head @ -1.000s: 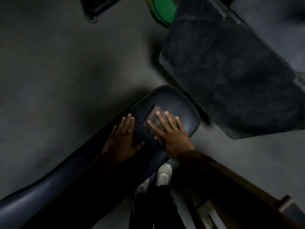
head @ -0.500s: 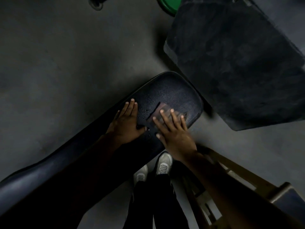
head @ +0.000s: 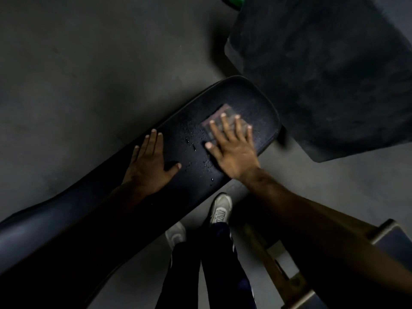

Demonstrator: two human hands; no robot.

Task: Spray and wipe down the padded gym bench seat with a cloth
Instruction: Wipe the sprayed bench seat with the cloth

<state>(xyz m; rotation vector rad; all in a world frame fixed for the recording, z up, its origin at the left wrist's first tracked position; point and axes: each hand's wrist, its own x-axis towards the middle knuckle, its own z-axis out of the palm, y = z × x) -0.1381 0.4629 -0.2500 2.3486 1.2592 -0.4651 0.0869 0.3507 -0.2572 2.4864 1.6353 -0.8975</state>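
- Cloth (head: 223, 118): small, brownish, folded flat; lies on the far end of the seat (head: 256, 108), under my right hand (head: 234, 152). I judge it light, soft and limp, likely damp. No pinch needed: a flat palm on top drives it, or it bunches.
- Right hand: fingers spread wide, pressed flat on the cloth, nothing gripped.
- Left hand (head: 149, 163): open, palm down on the seat just left of the cloth, apart from it; it holds nothing.
- Seat: dark padded vinyl, long, rounded at the end. Droplets (head: 194, 141) bead between my hands, so I judge it sprayed, slick, and soft under pressure.
- Spray bottle: not in view.
- Room: dim; grey floor (head: 89, 74); a dark mat-like slab (head: 334, 74) just beyond the seat's end; a green disc edge (head: 234, 1) at top; frame parts (head: 289, 275) at lower right; my shoes (head: 220, 208) beside the bench.
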